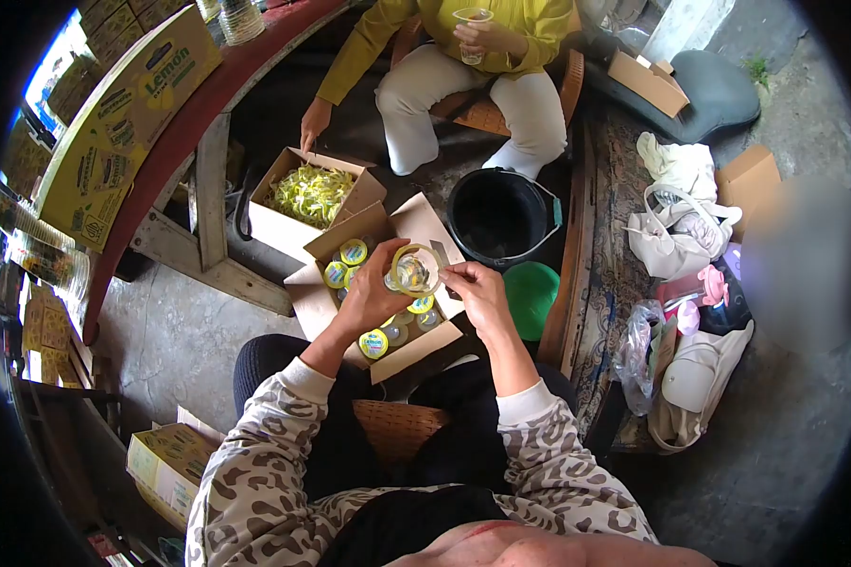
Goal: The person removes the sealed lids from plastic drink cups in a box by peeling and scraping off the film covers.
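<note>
My left hand [373, 291] is wrapped round a clear plastic cup [412, 274] with a yellowish rim, its open mouth tilted up toward me. At the right side of that rim, my right hand [480, 295] has thumb and forefinger pinched together. A small extra piece between those fingertips cannot be made out. Beneath both hands stands an open cardboard box [412, 352] holding several small cups with yellow printed lids [373, 344]. Part of the box's contents is hidden by my hands and the cup.
A co-worker [473, 66] sits opposite, one hand holding a clear cup, the other at a box of yellow-green strips [310, 196]. Right of the boxes are a black bucket [501, 248] and a green basin [532, 300]. Bags [698, 378] lie farther right; a lemon carton [132, 123] is upper left.
</note>
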### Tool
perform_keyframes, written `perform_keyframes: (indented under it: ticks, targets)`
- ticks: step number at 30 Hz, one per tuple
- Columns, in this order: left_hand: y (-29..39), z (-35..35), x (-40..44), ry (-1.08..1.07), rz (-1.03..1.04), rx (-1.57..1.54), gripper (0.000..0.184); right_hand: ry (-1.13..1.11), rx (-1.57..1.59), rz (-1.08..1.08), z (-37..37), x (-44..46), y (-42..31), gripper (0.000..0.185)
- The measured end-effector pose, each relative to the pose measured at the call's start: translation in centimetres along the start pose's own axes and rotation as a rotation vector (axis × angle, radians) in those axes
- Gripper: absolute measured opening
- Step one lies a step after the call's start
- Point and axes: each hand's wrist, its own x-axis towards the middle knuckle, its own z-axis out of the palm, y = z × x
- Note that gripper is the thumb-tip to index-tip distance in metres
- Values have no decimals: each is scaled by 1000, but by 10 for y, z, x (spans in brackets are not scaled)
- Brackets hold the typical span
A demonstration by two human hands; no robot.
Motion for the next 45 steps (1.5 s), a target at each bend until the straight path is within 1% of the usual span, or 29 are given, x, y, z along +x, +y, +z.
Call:
perform_keyframes:
  ticks: [1, 2, 3, 4, 5, 6, 8, 10, 11, 13, 17, 19, 21, 23, 25, 28, 30, 31, 32, 34, 36, 38, 40, 44, 45]
  targets:
    - [-2, -1, 0, 3, 1, 0, 72, -11, 44, 14, 0, 0, -1, 18]
    - [-4, -4, 0, -36, -8, 43, 69, -14, 43, 12, 0, 0, -2, 18]
    - [-5, -5, 0, -75, -16, 87, 67, -16, 110, 16, 1, -1, -4, 18]
    - [-6, -5, 0, -73, -16, 86, 67, -19, 178, 21, 1, -2, -5, 18]
    - [-6, -5, 0, -41, 28, 79, 61, -20, 177, 20, 0, -1, -5, 18]
    - [-6, -4, -1, -10, 73, 72, 55, -19, 118, 8, -1, 0, -3, 19]
    - [-7, -4, -1, 3, 103, 112, 56, -19, 59, -5, -1, 3, 3, 21]
    - [-8, -4, -1, 15, 132, 151, 56, 51, -158, -103, 2, 6, 5, 23]
    - [-8, -4, -2, 13, 155, 182, 56, 50, -159, -102, 1, 5, 5, 23]
    - [-7, -3, -3, 11, 176, 212, 55, 63, -339, -185, 3, -3, -8, 24]
    - [-1, -6, -4, -15, 178, 186, 56, 64, -290, -151, 3, 0, -6, 24]
    - [0, -7, -5, -23, 179, 182, 56, 20, -89, -40, 3, -2, -11, 21]
    - [0, -7, -6, -24, 200, 172, 56, 18, -58, -22, 4, -4, -13, 20]
    - [-7, -8, -8, -27, 209, 209, 58, -30, 47, 8, 3, -2, -9, 19]
    - [-11, -8, -8, -27, 223, 249, 61, -46, 35, 16, 4, -4, -11, 19]
    - [-20, -6, -8, -87, 156, 223, 71, -54, 3, 5, 7, -2, -8, 21]
    - [-25, -3, -8, -72, 144, 258, 71, -59, 1, 16, 6, -1, -6, 21]
    - [-25, -1, -9, -59, 128, 293, 72, -70, -38, 8, 5, 0, -3, 24]
    - [-25, 0, -10, -61, 122, 291, 72, -83, -77, 2, 4, 0, 0, 28]
    - [-17, 0, -9, -32, 170, 267, 61, -77, -131, -9, 5, -2, 0, 28]
    - [-21, 1, -9, -17, 182, 295, 60, -48, -216, -62, 7, -3, 0, 29]
    - [-21, -1, -7, -1, 196, 328, 60, -19, -235, -88, 9, -3, -3, 29]
    - [-10, -3, -7, -82, 168, 289, 58, 10, -253, -111, 9, -3, -4, 28]
    - [-10, -1, -7, -119, 175, 281, 57, 25, -247, -133, 6, 1, 1, 25]
    - [-11, -1, -7, -102, 143, 228, 59, 25, -235, -137, 6, 1, 1, 25]
